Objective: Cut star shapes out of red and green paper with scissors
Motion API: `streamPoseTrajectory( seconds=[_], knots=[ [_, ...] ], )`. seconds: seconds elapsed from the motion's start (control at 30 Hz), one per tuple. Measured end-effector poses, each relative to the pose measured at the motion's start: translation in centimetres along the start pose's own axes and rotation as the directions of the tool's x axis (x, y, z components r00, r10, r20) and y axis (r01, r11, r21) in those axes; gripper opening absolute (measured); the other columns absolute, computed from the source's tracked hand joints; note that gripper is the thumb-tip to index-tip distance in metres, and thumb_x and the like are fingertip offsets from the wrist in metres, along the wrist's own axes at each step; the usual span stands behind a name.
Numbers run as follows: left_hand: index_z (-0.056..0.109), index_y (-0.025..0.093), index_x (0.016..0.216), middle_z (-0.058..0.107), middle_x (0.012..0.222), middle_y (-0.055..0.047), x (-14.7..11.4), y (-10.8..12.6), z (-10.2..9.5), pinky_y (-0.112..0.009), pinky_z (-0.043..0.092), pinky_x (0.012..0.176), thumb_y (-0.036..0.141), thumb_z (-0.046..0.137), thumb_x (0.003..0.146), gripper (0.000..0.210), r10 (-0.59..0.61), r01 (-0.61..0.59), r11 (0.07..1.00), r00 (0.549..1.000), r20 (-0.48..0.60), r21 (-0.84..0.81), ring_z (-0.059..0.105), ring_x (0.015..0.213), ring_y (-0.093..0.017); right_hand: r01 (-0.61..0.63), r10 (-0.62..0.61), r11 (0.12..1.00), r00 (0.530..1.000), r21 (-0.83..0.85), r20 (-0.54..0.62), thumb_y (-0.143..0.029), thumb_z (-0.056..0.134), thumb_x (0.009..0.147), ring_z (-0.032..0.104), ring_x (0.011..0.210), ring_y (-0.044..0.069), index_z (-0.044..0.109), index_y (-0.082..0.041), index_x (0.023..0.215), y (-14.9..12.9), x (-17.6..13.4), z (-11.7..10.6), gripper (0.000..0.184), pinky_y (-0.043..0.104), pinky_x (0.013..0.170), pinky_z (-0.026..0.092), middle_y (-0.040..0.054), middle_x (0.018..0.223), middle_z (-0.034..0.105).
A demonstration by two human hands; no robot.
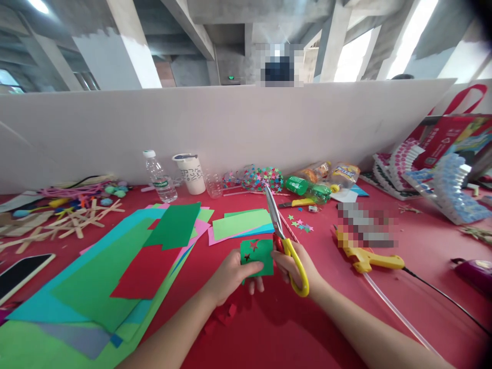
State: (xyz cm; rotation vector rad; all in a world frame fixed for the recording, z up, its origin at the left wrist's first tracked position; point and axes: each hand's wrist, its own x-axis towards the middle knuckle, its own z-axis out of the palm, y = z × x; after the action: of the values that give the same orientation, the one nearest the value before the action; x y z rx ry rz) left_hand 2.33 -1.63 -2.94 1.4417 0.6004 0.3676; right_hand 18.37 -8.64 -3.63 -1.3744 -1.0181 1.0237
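My left hand [229,274] grips a small green paper card [265,263] with star-shaped holes in it, the thumb across its front. Red shows through one hole, a dark tone through another. In my right hand [303,266] are scissors [295,264] with yellow and red handles. Their blades point up and away, and seem closed together. The right fingertips lie at the card's right edge; whether they pinch it I cannot tell. Below the left hand, small red paper scraps [226,315] lie on the red table [269,338].
Coloured paper sheets [103,277] cover the left side, with smaller sheets [242,224] in the middle. Loose stars [300,223], a yellow glue gun [367,258] with a cord, and a green bottle [307,189] lie to the right. A white partition [230,123] stands behind.
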Motion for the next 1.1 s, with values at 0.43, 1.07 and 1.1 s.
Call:
streamPoseTrajectory(
  seconds=[0.43,1.07,1.1],
  knots=[
    [0.064,0.011,0.087,0.065,0.057,-0.005,0.1,0.2,0.7,-0.023,0.044,0.046,0.029,0.055,0.082,0.021,0.05,-0.054,0.997,0.997,-0.065,-0.058,0.059,0.048,-0.014,0.011,-0.01,1.0,0.999,-0.028,0.037,-0.035,0.053,0.076,0.036,0.028,0.007,0.041,-0.022,0.06,0.0,-0.2,-0.1,0.024,0.019,0.033,0.031,-0.011,0.036,0.037],
    [0.055,0.016,0.065,0.054,0.044,0.002,-0.3,1.9,-0.8,-0.019,0.03,0.039,0.027,0.065,0.073,0.016,0.193,-0.396,0.9,0.738,-0.647,-0.184,0.047,0.04,-0.008,0.164,0.029,0.884,0.915,-0.438,0.403,-0.067,0.039,0.085,0.032,0.059,0.011,0.041,-0.019,0.072,-1.7,-1.9,-0.8,0.05,0.024,0.053,0.026,-0.0056,0.066,0.032],
    [0.055,0.016,0.065,0.054,0.044,0.002,-0.3,1.9,-0.8,-0.02,0.03,0.039,0.027,0.065,0.073,0.017,0.193,-0.391,0.902,0.744,-0.64,-0.183,0.047,0.039,-0.009,0.16,0.036,0.886,0.912,-0.435,0.409,-0.068,0.039,0.084,0.032,0.059,0.011,0.041,-0.019,0.073,-1.7,-2.0,-0.9,0.051,0.024,0.053,0.026,-0.0055,0.066,0.032]
  ],
)
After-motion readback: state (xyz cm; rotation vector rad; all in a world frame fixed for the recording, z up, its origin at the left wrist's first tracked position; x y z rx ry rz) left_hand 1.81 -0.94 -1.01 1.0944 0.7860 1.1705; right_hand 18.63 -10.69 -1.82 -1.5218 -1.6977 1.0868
